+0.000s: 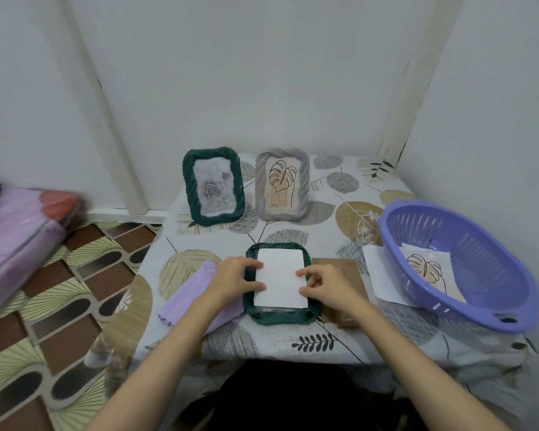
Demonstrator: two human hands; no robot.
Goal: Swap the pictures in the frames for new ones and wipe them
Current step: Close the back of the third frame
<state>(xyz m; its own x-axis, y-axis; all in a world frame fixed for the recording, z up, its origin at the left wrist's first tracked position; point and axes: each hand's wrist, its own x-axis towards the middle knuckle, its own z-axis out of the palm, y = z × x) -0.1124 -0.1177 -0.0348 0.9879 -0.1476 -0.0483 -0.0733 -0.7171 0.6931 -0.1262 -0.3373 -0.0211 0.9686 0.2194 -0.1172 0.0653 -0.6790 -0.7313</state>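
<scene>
A dark green rope-edged frame (281,315) lies face down on the table in front of me. A white picture sheet (281,278) lies blank side up in its opening. My left hand (235,276) presses fingertips on the sheet's left edge. My right hand (322,286) pinches the sheet's right edge with thumb and curled fingers. Behind stand a second green frame (213,185) holding a grey rose picture and a lilac-grey frame (282,183) holding a leaf line drawing. A folded lilac cloth (189,297) lies under my left wrist.
A brown backing board (343,275) lies right of the flat frame. A purple plastic basket (461,262) at the right holds a leaf picture; another white sheet (374,269) pokes out under it. Walls close the back and right. A pink mattress (19,231) lies on the floor, left.
</scene>
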